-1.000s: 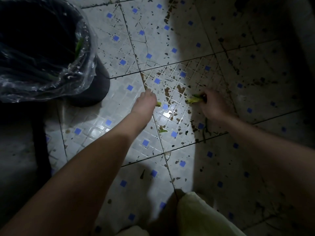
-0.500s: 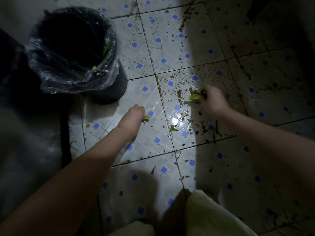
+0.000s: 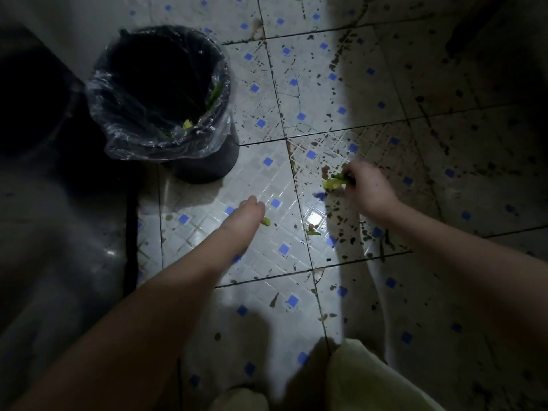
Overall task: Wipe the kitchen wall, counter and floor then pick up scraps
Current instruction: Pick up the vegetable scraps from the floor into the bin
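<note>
My left hand (image 3: pixel 247 216) hovers low over the tiled floor (image 3: pixel 207 232) and pinches a small yellow-green vegetable scrap (image 3: pixel 266 222) that sticks out at its right side. My right hand (image 3: pixel 366 189) grips a bunch of green leafy scraps (image 3: pixel 334 182) just above the dirty tiles. Another small green scrap (image 3: pixel 313 232) lies on the floor between my hands. A black bin (image 3: pixel 207 170) lined with a clear plastic bag (image 3: pixel 124 143) stands at the upper left, with green scraps inside it.
The white floor tiles with blue squares carry many dark spots and smears, mostly on the right. A dark cabinet or wall base (image 3: pixel 44 203) fills the left side. My knees in pale cloth (image 3: pixel 370 381) show at the bottom.
My left hand has moved left toward the bin with its small scrap. The view has shifted so the whole bin shows. My right hand keeps its grip on the leafy scraps.
</note>
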`<action>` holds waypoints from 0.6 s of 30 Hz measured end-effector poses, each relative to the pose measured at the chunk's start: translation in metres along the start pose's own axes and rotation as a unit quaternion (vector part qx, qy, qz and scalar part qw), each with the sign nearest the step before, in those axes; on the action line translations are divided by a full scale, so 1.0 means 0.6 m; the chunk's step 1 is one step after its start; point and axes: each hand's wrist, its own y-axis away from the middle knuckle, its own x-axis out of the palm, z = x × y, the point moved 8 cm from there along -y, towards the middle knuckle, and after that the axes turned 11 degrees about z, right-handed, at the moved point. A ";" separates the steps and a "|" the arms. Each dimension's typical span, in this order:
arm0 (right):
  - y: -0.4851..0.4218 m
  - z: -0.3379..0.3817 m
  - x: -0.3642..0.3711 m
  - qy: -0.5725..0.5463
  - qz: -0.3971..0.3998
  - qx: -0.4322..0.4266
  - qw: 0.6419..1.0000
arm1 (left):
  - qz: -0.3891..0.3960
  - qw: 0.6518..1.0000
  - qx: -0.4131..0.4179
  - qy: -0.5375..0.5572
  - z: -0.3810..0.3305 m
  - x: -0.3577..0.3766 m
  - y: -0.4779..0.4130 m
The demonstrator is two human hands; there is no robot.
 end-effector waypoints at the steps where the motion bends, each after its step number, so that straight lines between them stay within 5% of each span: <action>1: 0.003 0.002 0.000 0.003 0.003 -0.002 1.000 | 0.003 1.000 -0.006 0.011 0.001 -0.001 0.002; 9: 0.012 0.023 -0.023 0.031 -0.015 -0.014 0.999 | -0.068 0.997 0.016 0.016 -0.030 -0.081 0.022; 18: -0.004 0.108 -0.092 0.087 -0.061 -0.083 0.991 | -0.244 0.967 0.058 0.034 -0.053 -0.248 0.106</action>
